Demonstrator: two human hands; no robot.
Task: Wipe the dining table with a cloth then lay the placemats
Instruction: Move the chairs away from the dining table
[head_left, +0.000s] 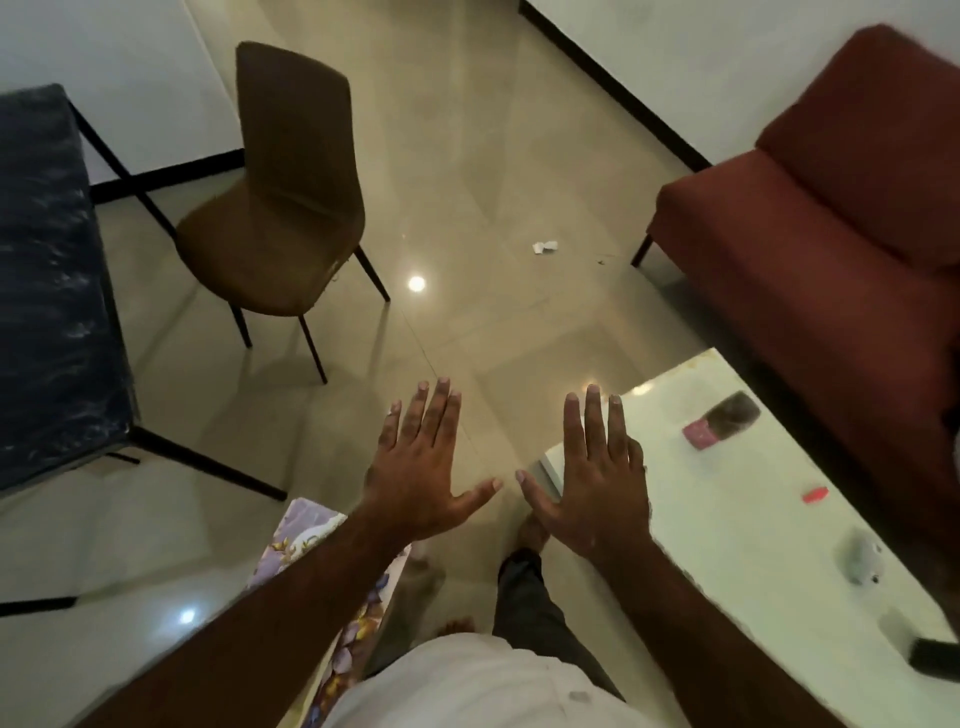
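My left hand (423, 462) and my right hand (597, 478) are held out in front of me above the floor, palms down, fingers straight and spread, holding nothing. A dark blue-black table (47, 270) with black legs stands at the left. A floral purple patterned sheet (306, 535), perhaps a placemat, lies under my left forearm. No cloth is in view.
A brown chair (280, 208) stands beside the dark table. A red sofa (831, 218) is at the right. In front of it, a white low table (753, 519) carries a pink-and-dark object (722, 418), a small red item (814, 494) and a grey object (860, 556). A paper scrap (544, 247) lies on the glossy floor.
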